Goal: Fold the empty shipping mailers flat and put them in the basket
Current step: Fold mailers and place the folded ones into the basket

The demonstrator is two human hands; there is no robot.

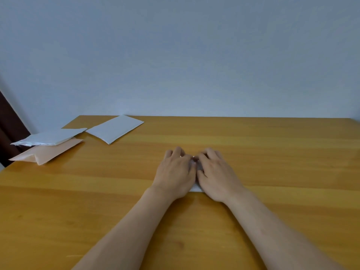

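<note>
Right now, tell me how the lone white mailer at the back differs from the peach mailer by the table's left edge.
Colour: the lone white mailer is white, the peach mailer pale orange.
Load: the lone white mailer bears nothing; the peach mailer has a second white mailer on top.
Shape: the lone white mailer lies flat; the peach mailer shows a raised crease.
Both rest on the wooden table, far left.

Orange-brown wooden table (272, 152) against a plain pale blue-grey wall (175, 55), dark brown curtain (7, 129) at far left.

Left hand (175, 172) and right hand (217, 175) side by side, palms down
</note>
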